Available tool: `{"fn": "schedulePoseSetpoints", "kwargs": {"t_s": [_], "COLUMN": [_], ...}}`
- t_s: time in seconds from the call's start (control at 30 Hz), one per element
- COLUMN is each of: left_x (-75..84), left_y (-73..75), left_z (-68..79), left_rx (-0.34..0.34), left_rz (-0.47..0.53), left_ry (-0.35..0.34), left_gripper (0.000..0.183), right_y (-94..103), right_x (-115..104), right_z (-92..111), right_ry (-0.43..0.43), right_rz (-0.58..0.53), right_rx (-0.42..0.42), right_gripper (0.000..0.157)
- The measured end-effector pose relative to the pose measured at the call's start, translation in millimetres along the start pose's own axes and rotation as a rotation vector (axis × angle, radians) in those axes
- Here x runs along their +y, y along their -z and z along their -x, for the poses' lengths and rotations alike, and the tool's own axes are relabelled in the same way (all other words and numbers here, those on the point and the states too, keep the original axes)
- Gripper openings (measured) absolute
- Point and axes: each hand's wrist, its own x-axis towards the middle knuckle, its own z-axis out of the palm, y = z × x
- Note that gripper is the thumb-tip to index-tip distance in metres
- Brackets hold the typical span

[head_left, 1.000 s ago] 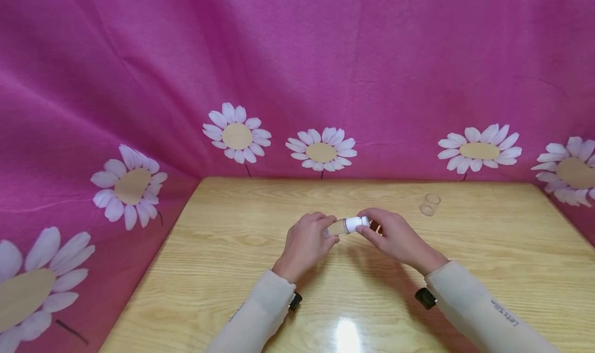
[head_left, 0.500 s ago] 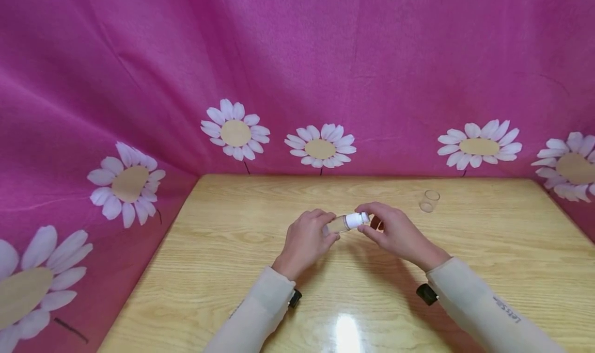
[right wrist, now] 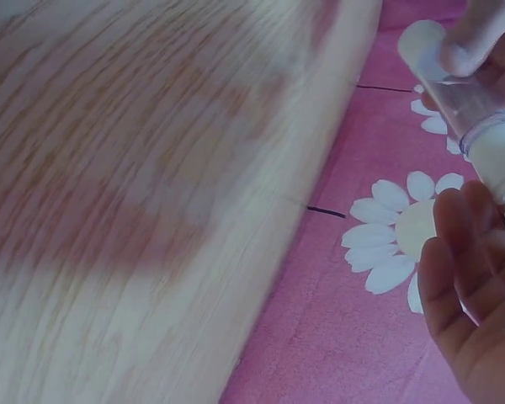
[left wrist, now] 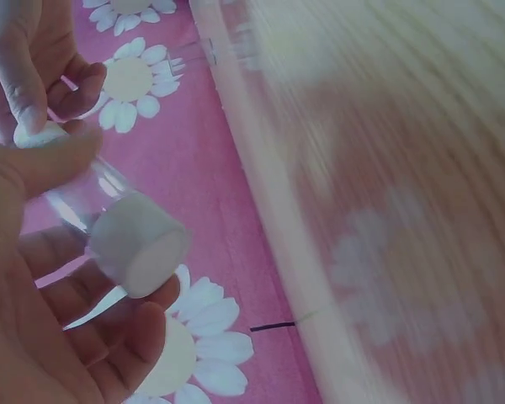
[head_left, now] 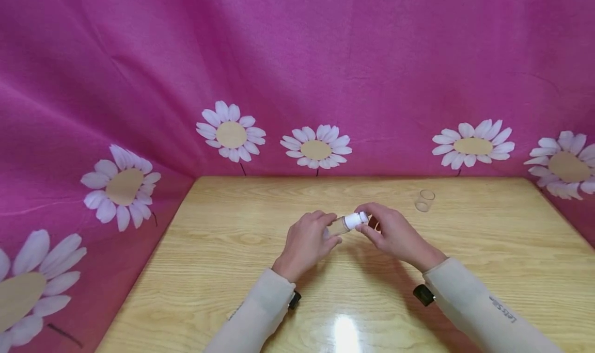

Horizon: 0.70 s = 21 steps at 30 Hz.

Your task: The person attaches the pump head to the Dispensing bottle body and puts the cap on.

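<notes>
A small clear bottle with a white top is held slantwise above the wooden table, its top toward the right. My left hand grips the clear body, thumb on one side and fingers on the other. The white-looking base juts past those fingers in the left wrist view. At the other end, my right hand pinches the white top between thumb and fingertips. In the right wrist view the bottle's body shows between both hands, while the end of the top is partly covered by fingers.
A clear cylindrical cap stands on the wooden table at the back right. Behind and left of the table hangs a pink cloth printed with daisies.
The hands keep their holds on the bottle and its white top, with only slight shifts of the fingers and of the bottle's tilt. The head view has shifted slightly.
</notes>
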Motion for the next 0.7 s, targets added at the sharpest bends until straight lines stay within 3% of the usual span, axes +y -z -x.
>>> {"fn": "schedulePoseSetpoints", "kwargs": {"t_s": [0.23,0.4,0.7], "left_x": [4.0,4.8,2.8], "left_y": [0.0,-3.4,-2.2], "left_z": [-3.5,-3.2,-4.1], "left_rx": [-0.005,-0.006,0.006], "left_rz": [-0.015,0.053,0.213], "left_ry": [-0.011,0.036,0.106], "left_gripper": [0.040,0.035,0.036], "right_y": [3.1,2.0,4.8], "right_x": [-1.3,2.7,2.4], "right_z": [-0.4,2.6,3.8], "right_ry": [0.012,0.022,-0.016], "right_rz": [-0.030,-0.048,-0.018], "right_rx": [0.019,-0.013,-0.065], "right_gripper": [0.032,0.050,0.048]}}
